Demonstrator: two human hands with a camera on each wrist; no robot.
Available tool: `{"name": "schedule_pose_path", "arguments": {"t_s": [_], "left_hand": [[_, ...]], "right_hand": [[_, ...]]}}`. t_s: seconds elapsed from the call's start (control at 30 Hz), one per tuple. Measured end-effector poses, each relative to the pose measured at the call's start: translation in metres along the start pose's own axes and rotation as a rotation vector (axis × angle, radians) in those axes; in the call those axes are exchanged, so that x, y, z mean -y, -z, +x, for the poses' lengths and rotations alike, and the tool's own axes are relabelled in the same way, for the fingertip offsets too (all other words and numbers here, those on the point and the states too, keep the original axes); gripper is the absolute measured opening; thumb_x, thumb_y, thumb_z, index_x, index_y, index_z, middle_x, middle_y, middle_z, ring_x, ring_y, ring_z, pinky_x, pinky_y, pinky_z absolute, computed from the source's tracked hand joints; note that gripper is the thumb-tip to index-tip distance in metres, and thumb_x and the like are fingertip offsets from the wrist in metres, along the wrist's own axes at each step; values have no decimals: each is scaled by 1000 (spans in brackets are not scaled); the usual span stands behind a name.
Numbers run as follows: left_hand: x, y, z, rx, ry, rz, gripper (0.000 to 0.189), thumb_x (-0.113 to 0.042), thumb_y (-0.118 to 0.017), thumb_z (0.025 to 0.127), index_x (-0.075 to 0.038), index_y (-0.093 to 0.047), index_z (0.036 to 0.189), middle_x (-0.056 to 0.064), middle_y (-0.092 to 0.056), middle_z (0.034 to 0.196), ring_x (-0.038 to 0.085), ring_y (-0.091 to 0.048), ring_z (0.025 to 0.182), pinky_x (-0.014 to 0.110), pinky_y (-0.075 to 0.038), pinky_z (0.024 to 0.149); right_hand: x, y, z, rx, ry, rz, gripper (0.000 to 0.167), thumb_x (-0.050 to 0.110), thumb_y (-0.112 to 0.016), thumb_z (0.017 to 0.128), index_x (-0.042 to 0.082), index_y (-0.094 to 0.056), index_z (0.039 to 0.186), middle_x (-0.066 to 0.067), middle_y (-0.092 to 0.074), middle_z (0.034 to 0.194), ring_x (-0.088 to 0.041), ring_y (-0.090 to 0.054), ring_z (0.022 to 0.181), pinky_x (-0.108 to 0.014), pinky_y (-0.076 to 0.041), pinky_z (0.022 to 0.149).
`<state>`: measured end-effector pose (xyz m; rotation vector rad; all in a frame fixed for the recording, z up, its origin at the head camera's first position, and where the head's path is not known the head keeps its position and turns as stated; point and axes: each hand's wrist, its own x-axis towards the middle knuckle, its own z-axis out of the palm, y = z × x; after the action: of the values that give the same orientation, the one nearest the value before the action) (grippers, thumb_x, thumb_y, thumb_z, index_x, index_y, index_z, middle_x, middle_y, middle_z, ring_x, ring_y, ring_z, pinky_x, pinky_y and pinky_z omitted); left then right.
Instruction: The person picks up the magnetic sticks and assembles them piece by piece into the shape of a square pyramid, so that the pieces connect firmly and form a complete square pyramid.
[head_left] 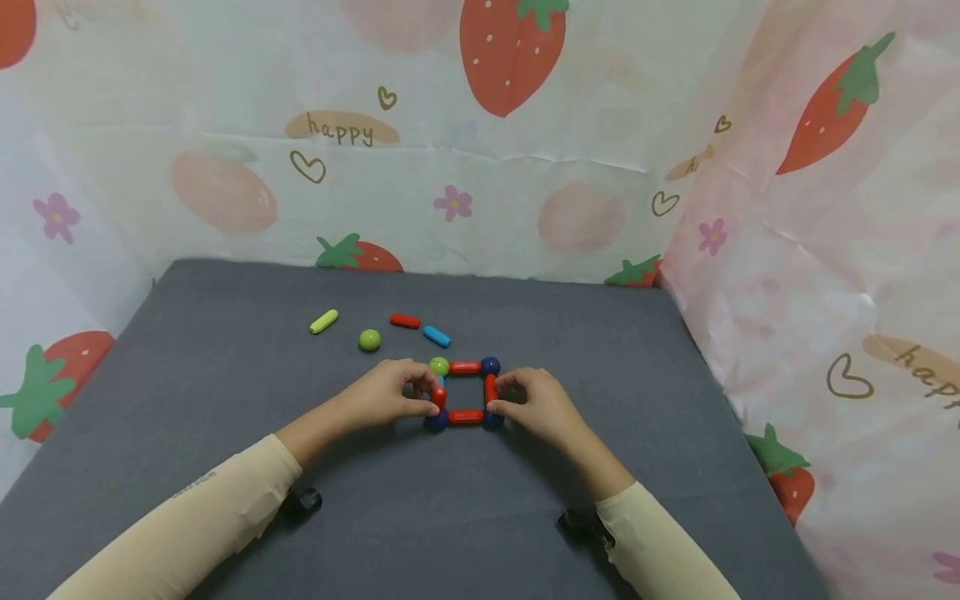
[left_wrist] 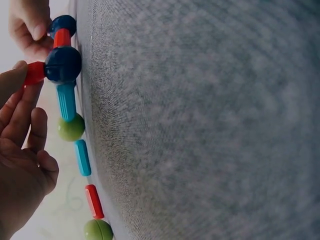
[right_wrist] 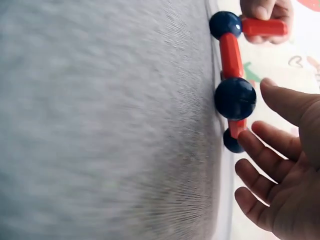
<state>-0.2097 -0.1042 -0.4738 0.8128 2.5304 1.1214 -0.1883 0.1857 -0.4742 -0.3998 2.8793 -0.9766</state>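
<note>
A square of rods and balls from a building toy lies on the cloth. A green ball (head_left: 438, 366) marks its back left corner, and navy balls (head_left: 490, 366) make up the others. Red rods form the back, right and front sides; a light blue rod (left_wrist: 66, 101) forms the left one. My left hand (head_left: 393, 391) pinches a red rod (right_wrist: 264, 27) that stands up from the front left navy ball (left_wrist: 63, 65). My right hand (head_left: 542, 402) is at the square's right side, its fingers spread, one fingertip at the right red rod (right_wrist: 237, 128). The thumb stays apart from the front right ball (right_wrist: 235, 98).
Behind the square lie a loose yellow-green rod (head_left: 324, 322), a green ball (head_left: 370, 340), a red rod (head_left: 405, 321) and a blue rod (head_left: 437, 336). Dark grey cloth (head_left: 420, 517) covers the table. A strawberry-patterned curtain (head_left: 480, 167) stands behind and at the sides.
</note>
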Motion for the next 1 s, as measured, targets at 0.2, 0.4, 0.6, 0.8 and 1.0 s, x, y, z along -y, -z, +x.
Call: {"name": "schedule_pose_path", "arguments": {"t_s": [0.2, 0.4, 0.6, 0.8, 1.0], "left_hand": [[-2, -1, 1, 2, 10, 17, 23, -34, -83, 88, -28, -70, 107, -11, -68, 103, 12, -62, 100, 36, -54, 89], [-2, 1, 2, 18, 0, 18, 24, -35, -81, 89, -28, -70, 108, -8, -67, 105, 12, -62, 101, 37, -54, 90], [1, 16, 6, 54, -24, 51, 25, -29, -81, 90, -27, -72, 113, -3, -66, 112, 17, -57, 106, 39, -50, 92], [8, 32, 29, 34, -11, 70, 33, -20, -81, 91, -15, -71, 122, 0, -70, 121, 28, -60, 116, 44, -53, 97], [22, 36, 50, 86, 13, 93, 39, -18, -79, 92, -12, -70, 130, 2, -70, 127, 30, -61, 121, 44, -54, 98]], "right_hand": [[-1, -7, -7, 21, -39, -13, 44, 39, -90, 79, 20, -73, 115, 7, -72, 109, -17, -60, 106, -42, -48, 99], [-2, -11, -10, 14, -68, -13, 44, 40, -92, 76, 22, -70, 109, 7, -69, 105, -16, -56, 97, -41, -49, 91], [-1, -13, -12, 6, -58, -42, 40, 41, -90, 78, 22, -70, 106, 5, -67, 100, -15, -56, 92, -38, -48, 85], [-2, -13, -12, -3, -57, -39, 38, 40, -90, 78, 22, -70, 104, 5, -66, 97, -15, -55, 89, -37, -48, 81], [-3, -13, -12, -3, -57, -28, 36, 40, -90, 79, 21, -70, 103, 5, -66, 98, -14, -55, 90, -37, -48, 81]]}}
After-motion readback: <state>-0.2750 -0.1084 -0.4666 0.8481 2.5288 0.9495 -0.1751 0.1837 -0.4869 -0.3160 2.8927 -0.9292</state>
